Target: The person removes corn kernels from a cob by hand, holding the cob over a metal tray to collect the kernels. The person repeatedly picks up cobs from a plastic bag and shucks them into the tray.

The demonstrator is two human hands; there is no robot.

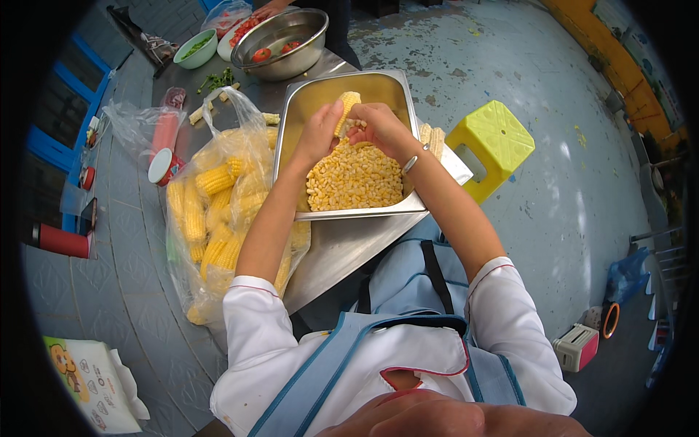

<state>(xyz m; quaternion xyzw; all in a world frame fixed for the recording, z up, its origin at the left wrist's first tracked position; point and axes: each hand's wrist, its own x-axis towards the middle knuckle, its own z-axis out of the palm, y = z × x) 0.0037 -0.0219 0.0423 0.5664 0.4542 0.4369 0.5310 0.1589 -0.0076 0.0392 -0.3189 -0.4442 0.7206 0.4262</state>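
Note:
Both hands meet around an ear of corn (347,109), held tilted above a deep stainless steel pan (289,125). My left hand (320,131) grips the ear from its left side. My right hand (380,130) is at the ear's right side, its fingers curled against the lower part. Loose corn kernels (355,177) cover the near part of the pan's floor. Left of the pan, an open clear plastic bag (246,142) holds many yellow ears (194,213). Bare corncobs (435,141) lie just right of the pan, partly hidden by my right forearm.
A steel bowl (311,57) with tomatoes, a green bowl (197,50) and cob pieces (197,113) are on the metal table (333,246). Another person's hand (271,9) is at the far end. A yellow-green plastic stool (494,139) stands right of the table.

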